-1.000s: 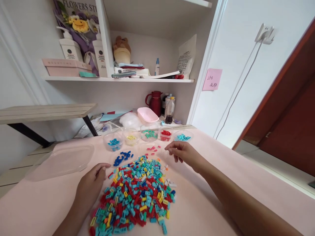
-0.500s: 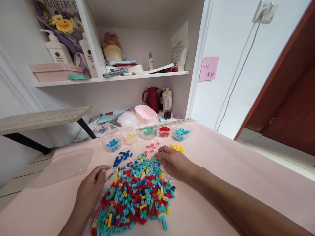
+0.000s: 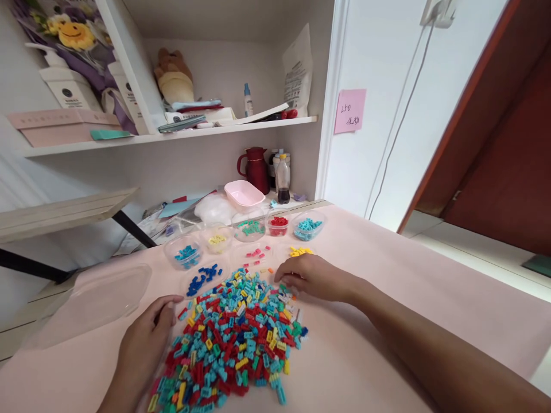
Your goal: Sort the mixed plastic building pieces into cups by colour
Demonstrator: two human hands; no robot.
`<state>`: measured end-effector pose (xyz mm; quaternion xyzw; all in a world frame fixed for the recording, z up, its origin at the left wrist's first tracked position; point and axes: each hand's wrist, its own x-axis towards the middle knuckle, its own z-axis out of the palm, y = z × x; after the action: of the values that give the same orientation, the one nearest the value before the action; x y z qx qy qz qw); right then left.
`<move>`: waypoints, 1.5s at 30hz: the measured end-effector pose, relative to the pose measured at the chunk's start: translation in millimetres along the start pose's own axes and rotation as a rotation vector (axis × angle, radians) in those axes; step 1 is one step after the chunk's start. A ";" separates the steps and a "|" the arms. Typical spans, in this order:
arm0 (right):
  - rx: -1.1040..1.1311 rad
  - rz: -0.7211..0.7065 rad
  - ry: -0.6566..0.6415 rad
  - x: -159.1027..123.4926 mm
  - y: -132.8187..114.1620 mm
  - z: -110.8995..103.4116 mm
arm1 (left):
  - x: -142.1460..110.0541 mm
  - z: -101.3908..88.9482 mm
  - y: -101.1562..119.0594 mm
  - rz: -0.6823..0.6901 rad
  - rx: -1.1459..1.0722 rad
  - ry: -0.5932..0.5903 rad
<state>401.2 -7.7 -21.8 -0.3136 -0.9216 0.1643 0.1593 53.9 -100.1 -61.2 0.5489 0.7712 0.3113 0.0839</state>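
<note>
A heap of small toy building bricks (image 3: 232, 338) in red, turquoise, yellow, green and blue covers the pink tabletop. My right hand (image 3: 316, 278) reaches over the heap's far right edge, fingers bent down and drawn together beside some green and white bricks. Whatever sits between its fingertips is too small to make out. Along the heap's left side rests my left hand (image 3: 144, 335), index finger stretched out, thumb apart from it, holding nothing visible. Just beyond it lie dark blue bricks (image 3: 204, 279) in a shallow clear tray. Pink bricks (image 3: 257, 254) and yellow bricks (image 3: 300, 251) lie behind the heap.
Clear tubs hold blue bricks (image 3: 186, 255), pale yellow bricks (image 3: 216, 240), green bricks (image 3: 249, 228), red bricks (image 3: 279, 225) and turquoise bricks (image 3: 308, 228). A clear lid (image 3: 101, 304) lies left. Behind stand a pink basin (image 3: 244, 195), a red jug (image 3: 257, 170) and a bottle (image 3: 283, 179).
The view has shifted, so the shelf and tubs appear farther left. My right hand has drawn back from beside the pink bricks to the heap's right edge. My left hand stays beside the heap.
</note>
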 end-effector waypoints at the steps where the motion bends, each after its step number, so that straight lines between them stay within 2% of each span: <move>1: -0.003 0.024 0.016 -0.7 0.6 -1.1 | -0.2 -0.1 0.5 -0.005 0.009 -0.003; 3: -0.031 0.067 0.024 -1.8 1.6 -1.6 | -0.5 0.1 1.1 -0.014 0.019 -0.005; 9: -0.091 0.096 -0.081 -5.4 -1.4 -0.9 | -0.3 1.2 0.4 0.004 0.014 -0.010; 17: -0.146 0.133 -0.090 -6.0 -6.8 0.7 | -0.4 0.0 5.3 -0.019 0.053 -0.014; 23: -0.121 0.140 -0.072 -2.0 -2.9 7.8 | -1.3 0.6 3.7 -0.008 0.019 -0.018; 38: -0.058 0.156 -0.109 0.7 1.5 7.2 | -1.3 -0.8 4.3 -0.018 0.075 -0.027; 45: -0.061 0.157 -0.094 -0.7 1.6 7.7 | -3.1 -2.6 10.3 0.009 0.046 0.013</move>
<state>399.5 -8.5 -29.5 -0.3813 -0.9052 0.1629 0.0929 62.0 -101.7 -53.9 0.5522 0.7761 0.2976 0.0649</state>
